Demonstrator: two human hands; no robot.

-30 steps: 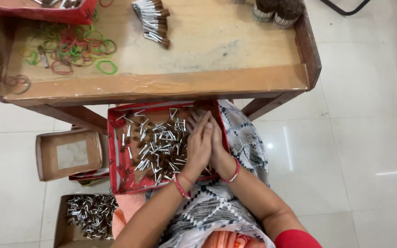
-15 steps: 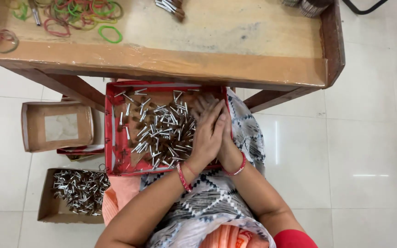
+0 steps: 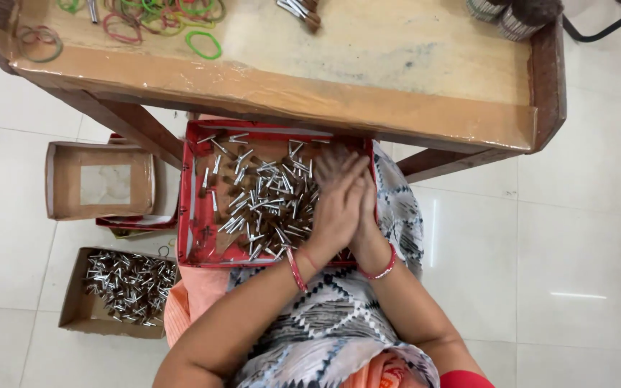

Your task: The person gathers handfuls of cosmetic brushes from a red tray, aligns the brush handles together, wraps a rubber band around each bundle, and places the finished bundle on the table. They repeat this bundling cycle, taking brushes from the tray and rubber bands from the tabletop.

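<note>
1. Over the red tray point(image 3: 190, 215) on the lap, left hand point(image 3: 336, 205) and right hand point(image 3: 365, 215) pressed flat palm to palm, fingers stretched toward the wooden surface point(image 3: 397, 65); cannot tell whether any pins sit between the palms, nothing visible at the edges
2. Small metal pins point(image 3: 267, 205) heaped loose in the middle of the tray, just to the left of the joined hands and partly under them; a few strays scattered toward the far rim
3. Likely trouble: a tilt of the knees could send the tray sliding, since it rests on cloth and not on anything firm; pins would spill onto the tiled floor point(image 3: 576, 237)
4. Another risk: whatever may lie between the palms could slip out at the fingertips or the heel of the hands if pressure loosens, dropping back into the heap at odd angles or over the near rim onto the lap
5. Also possible: pointed ends pricking a palm under hard pressing
6. Beside the left knee on the floor, an open cardboard box point(image 3: 120, 287) with more pins, well apart from both hands; a second, shallow cardboard box point(image 3: 62, 179) further up, holding no pins
7. Up on the surface, coloured rubber bands point(image 3: 203, 44) and a bound bundle of pins point(image 3: 296, 8), well out of reach of the hands as placed
</note>
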